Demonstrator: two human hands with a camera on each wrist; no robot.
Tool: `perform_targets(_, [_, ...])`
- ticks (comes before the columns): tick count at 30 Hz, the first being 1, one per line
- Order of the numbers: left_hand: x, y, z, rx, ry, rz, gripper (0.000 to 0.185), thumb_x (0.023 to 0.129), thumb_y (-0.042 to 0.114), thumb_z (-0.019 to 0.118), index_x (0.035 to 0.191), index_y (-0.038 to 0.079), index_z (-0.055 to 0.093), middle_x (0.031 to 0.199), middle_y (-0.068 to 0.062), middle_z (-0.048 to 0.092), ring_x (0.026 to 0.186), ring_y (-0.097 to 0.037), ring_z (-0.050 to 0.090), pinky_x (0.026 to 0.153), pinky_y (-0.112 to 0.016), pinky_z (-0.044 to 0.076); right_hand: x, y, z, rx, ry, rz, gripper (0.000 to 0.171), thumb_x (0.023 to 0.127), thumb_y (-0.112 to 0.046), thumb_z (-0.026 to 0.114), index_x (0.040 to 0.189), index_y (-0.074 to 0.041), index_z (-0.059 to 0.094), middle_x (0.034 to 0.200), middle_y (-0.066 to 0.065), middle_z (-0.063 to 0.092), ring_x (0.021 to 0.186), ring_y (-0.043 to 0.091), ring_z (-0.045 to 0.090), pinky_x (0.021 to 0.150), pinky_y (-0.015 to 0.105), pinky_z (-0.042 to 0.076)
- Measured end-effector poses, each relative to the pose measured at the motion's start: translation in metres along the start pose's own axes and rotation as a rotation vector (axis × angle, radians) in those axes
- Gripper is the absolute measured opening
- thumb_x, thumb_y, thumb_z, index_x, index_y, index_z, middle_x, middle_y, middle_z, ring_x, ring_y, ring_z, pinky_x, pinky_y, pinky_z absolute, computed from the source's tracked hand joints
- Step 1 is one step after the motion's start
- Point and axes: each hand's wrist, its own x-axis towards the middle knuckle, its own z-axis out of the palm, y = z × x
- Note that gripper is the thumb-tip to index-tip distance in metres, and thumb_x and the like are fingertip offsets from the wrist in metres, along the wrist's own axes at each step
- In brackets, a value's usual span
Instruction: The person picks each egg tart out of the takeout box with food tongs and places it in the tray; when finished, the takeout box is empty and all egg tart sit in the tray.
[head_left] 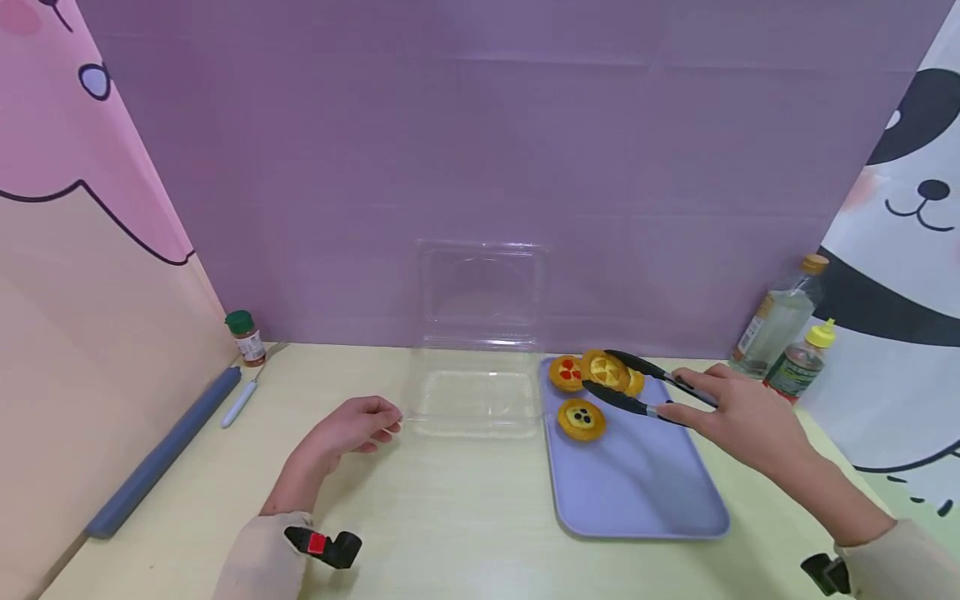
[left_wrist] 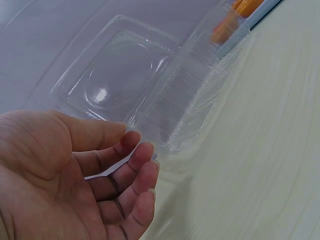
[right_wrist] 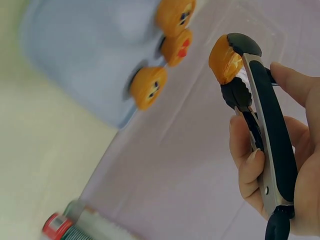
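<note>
My left hand (head_left: 347, 435) is at the left edge of a clear plastic clamshell box (head_left: 480, 398), its lid raised against the backdrop. In the left wrist view, thumb and forefinger pinch the box's rim, the other fingers loosely bent. My right hand (head_left: 757, 423) grips black-tipped tongs (right_wrist: 274, 135), and a golden tart (right_wrist: 222, 61) sits between their tips, above the tray. On the lavender tray (head_left: 637, 492) lie a tart with red topping (head_left: 566, 373), a tart with dark dots (head_left: 581, 420) and another tart (head_left: 635, 382) partly hidden behind the held one.
At the back right stand a clear bottle (head_left: 780, 321) and a yellow-capped bottle (head_left: 799, 367). Along the left side are a green-lidded jar (head_left: 249, 339), a light-handled tool (head_left: 240, 405) and a long blue-grey roll (head_left: 168, 450). A purple backdrop (head_left: 480, 150) rises behind the table.
</note>
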Motion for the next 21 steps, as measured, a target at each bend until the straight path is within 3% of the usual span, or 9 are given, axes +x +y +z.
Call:
perform_targets(12, [0.0, -0.002, -0.001, 0.007, -0.003, -0.001, 0.029, 0.104, 0.021, 0.052, 0.119, -0.003, 0.06, 0.111, -0.016, 0.066, 0.099, -0.024, 0.063, 0.083, -0.039, 0.052, -0.027, 0.033, 0.004, -0.066, -0.083, 0.033, 0.076, 0.081, -0.073, 0.065, 0.129, -0.014, 0.068, 0.115, 0.018, 0.067, 0.077, 0.029, 0.065, 0.052, 0.041, 0.045])
perform_targets(16, [0.0, -0.002, -0.001, 0.011, -0.007, 0.0, 0.029, 0.105, 0.022, 0.052, 0.119, -0.002, 0.06, 0.111, -0.015, 0.066, 0.099, -0.024, 0.063, 0.082, -0.038, 0.052, -0.027, 0.034, 0.006, -0.079, -0.123, 0.03, 0.077, 0.08, -0.074, 0.065, 0.128, -0.014, 0.069, 0.106, 0.012, 0.067, 0.066, 0.02, 0.059, 0.049, 0.038, 0.042])
perform_targets(21, [0.001, -0.002, -0.002, 0.009, -0.016, 0.004, 0.029, 0.105, 0.022, 0.051, 0.119, -0.002, 0.06, 0.11, -0.014, 0.066, 0.1, -0.025, 0.063, 0.081, -0.037, 0.051, -0.026, 0.033, 0.011, -0.086, -0.119, 0.021, 0.075, 0.079, -0.072, 0.067, 0.126, -0.014, 0.07, 0.102, 0.008, 0.068, 0.065, 0.015, 0.057, 0.049, 0.037, 0.042])
